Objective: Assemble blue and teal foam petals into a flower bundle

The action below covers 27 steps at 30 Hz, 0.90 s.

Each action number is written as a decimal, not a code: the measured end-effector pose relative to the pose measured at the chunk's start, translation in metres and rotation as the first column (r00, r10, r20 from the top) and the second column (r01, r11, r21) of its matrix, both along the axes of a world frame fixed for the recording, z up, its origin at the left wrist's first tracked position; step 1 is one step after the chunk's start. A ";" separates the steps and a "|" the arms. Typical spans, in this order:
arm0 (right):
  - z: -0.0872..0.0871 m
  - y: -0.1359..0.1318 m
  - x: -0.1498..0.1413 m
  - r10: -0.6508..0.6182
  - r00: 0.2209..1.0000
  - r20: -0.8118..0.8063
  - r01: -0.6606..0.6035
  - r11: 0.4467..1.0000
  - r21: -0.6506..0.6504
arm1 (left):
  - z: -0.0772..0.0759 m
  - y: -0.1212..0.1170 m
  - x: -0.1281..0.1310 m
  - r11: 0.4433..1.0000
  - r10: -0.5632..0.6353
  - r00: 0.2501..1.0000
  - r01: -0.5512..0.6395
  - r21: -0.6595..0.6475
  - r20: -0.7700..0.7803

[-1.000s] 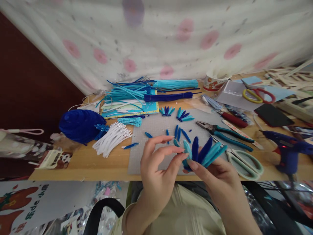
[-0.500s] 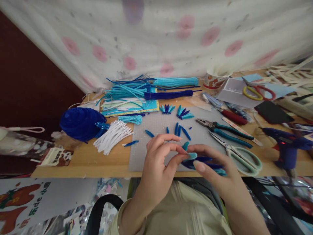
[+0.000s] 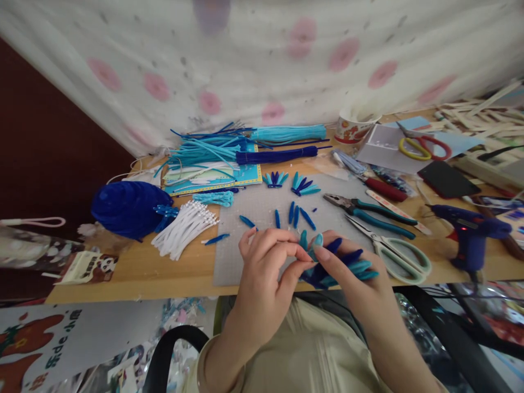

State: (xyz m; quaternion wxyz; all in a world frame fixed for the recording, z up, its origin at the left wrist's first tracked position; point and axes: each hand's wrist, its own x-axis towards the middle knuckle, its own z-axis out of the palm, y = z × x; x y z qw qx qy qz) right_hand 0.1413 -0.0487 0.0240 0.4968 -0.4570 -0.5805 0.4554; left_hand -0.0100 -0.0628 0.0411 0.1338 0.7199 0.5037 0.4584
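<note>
Held over the table's front edge is a cluster of dark blue and light blue pipe-cleaner petals point(image 3: 357, 267). My right hand point(image 3: 360, 289) is closed around it, thumb pressed near a light blue petal on top. The thumb and fingertips of my left hand point(image 3: 268, 267) pinch the cluster's left side at the base of the light blue petals; exactly what lies between those fingertips is hidden. Just beyond my hands, several loose dark blue petals point(image 3: 307, 218) lie on a grey cutting mat point(image 3: 254, 204). Two small petal fans point(image 3: 305, 184) rest farther back.
Pliers point(image 3: 370, 213), green-handled scissors point(image 3: 403, 259) and a blue glue gun point(image 3: 469, 232) lie to the right. White beaded stems point(image 3: 182, 229) and a blue fuzzy roll point(image 3: 131, 210) are at left. Pipe-cleaner bundles point(image 3: 282, 155) and a paper cup point(image 3: 354, 128) stand behind.
My right thumb has moved up and left onto the light blue petals, and the cluster has turned so more petals show. My left hand stays pinched beside it. The view has shifted slightly.
</note>
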 end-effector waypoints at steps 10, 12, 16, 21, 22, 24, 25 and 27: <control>0.002 0.000 0.000 0.017 0.999 -0.041 -0.017 1.000 0.006 | 0.000 0.000 0.000 0.997 0.026 0.998 -0.031 0.078 0.060; 0.004 0.000 0.000 0.021 0.999 -0.038 -0.021 1.000 0.022 | 0.000 0.000 0.001 0.998 0.017 0.998 -0.021 0.064 0.062; 0.008 0.000 -0.002 -0.029 1.000 -0.008 0.029 0.999 0.038 | 0.001 0.000 0.002 0.999 0.001 0.998 -0.003 0.039 0.064; 0.011 0.000 -0.002 -0.064 0.997 0.054 0.060 0.996 0.064 | 0.003 0.001 0.003 1.000 -0.015 1.000 0.015 -0.006 0.026; 0.011 0.000 -0.002 -0.061 0.996 0.059 0.058 0.996 0.062 | 0.002 0.001 0.003 1.000 -0.020 1.000 0.021 -0.006 0.011; 0.010 0.000 -0.002 -0.055 0.997 0.059 0.052 0.997 0.051 | 0.002 0.002 0.003 1.000 -0.030 0.999 0.030 0.004 -0.013; 0.009 0.000 -0.002 -0.052 0.997 0.051 0.049 0.998 0.045 | 0.001 0.002 0.003 0.999 -0.032 0.999 0.032 0.009 -0.016; 0.007 0.000 -0.001 -0.033 0.999 0.023 0.032 0.999 0.020 | 0.000 0.001 0.003 0.999 -0.030 0.999 0.031 0.015 -0.011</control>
